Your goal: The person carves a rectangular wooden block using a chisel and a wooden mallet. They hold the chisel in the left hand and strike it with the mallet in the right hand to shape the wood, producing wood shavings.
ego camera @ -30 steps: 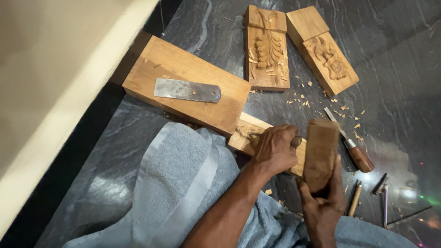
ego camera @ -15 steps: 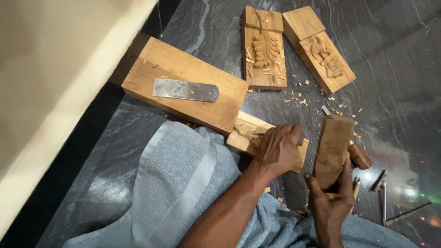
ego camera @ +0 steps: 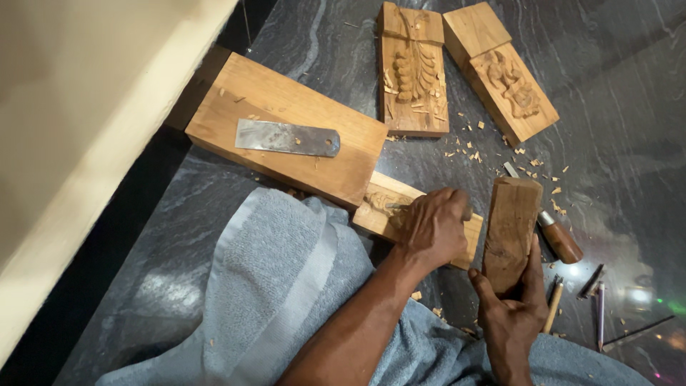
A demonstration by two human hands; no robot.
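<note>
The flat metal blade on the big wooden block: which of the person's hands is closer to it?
Left. The left hand rests on a small carved block just right of and below the metal blade. The right hand grips a wooden mallet block, farther right and lower.

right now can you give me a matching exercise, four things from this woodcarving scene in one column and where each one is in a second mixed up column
Things
1. flat metal blade
2. wooden block mallet
3. small carved piece
4. chisel with brown handle

Places
A. under the left hand, by the grey towel
B. lying on the dark stone floor, just past the mallet
C. lying on top of the big plain wood block
D. held upright in the right hand

Pairs: 1-C, 2-D, 3-A, 4-B
</note>
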